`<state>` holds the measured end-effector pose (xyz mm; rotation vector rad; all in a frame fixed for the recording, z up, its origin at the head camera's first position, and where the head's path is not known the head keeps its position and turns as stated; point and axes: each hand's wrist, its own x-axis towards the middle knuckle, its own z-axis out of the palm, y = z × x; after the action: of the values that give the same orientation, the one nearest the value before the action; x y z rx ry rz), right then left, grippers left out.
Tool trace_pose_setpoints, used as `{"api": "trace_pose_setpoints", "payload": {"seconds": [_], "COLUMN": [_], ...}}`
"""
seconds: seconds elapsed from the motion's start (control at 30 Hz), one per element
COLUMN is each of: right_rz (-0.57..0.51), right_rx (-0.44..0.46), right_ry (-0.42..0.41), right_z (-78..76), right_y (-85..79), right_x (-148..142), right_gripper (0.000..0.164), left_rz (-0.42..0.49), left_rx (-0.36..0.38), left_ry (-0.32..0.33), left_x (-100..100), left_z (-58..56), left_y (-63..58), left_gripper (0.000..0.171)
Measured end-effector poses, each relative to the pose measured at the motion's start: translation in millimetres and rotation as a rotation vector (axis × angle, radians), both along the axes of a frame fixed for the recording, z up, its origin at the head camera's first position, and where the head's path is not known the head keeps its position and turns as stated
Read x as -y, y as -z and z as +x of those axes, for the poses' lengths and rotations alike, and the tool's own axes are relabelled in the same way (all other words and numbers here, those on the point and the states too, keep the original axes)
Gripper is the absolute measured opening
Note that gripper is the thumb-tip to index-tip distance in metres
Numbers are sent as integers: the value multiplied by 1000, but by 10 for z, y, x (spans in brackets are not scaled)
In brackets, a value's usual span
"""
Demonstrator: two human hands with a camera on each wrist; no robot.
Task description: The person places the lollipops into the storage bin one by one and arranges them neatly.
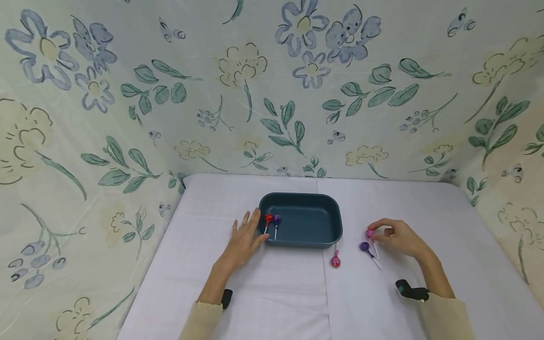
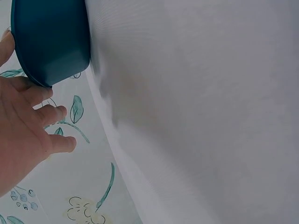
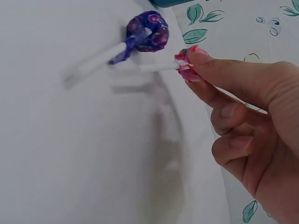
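My right hand (image 1: 401, 237) pinches the head of a pink lollipop (image 3: 190, 70) between thumb and index finger, its white stick pointing away from the hand. Close beside it on the cloth lies a purple lollipop (image 1: 364, 246), which shows large in the right wrist view. The left hand (image 1: 243, 241), fingers spread and fairly straight, rests against the left end of a dark teal tray (image 1: 299, 244), with the thumb at its near corner. Inside the tray, on the left, are a red lollipop (image 1: 268, 218) and another purple lollipop (image 1: 277, 219).
Another pink lollipop (image 1: 335, 259) lies just in front of the tray's near right corner, head toward me. A white cloth (image 1: 272, 293) covers the table. Floral fabric (image 1: 255, 118) hangs behind and along both sides.
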<state>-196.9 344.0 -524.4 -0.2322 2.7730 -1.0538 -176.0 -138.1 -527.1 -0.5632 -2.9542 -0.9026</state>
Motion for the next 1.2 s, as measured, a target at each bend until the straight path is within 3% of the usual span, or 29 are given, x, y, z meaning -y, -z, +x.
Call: {"api": "trace_pose_setpoints", "payload": {"seconds": [0.17, 0.33, 0.57, 0.77, 0.9, 1.03, 1.2], "right_rz": [-24, -78, -221, -315, -308, -231, -121], "right_rx": [-69, -164, -294, -324, -343, -345, -259], "right_ry": [82, 128, 121, 107, 81, 54, 36], "right_z": [-31, -80, -229, -330, -411, -489, -528], "right_y": [-78, -212, -317, -378, -387, -347, -246], "right_x": [-13, 170, 702, 1283, 1627, 1903, 2168], "right_gripper": [37, 42, 35, 32, 30, 25, 22], "left_rz": [-15, -19, -21, -17, -13, -10, -8], "left_rx": [1, -2, 1, 2, -4, 3, 6], "left_ry": [3, 1, -3, -3, 0, -3, -6], "left_x": [0, 0, 4, 0, 0, 2, 4], "left_z": [-6, 0, 5, -7, -5, -6, -12], "left_y": [1, -5, -6, 10, 16, 14, 11], "left_gripper": [82, 81, 81, 81, 81, 81, 81]}}
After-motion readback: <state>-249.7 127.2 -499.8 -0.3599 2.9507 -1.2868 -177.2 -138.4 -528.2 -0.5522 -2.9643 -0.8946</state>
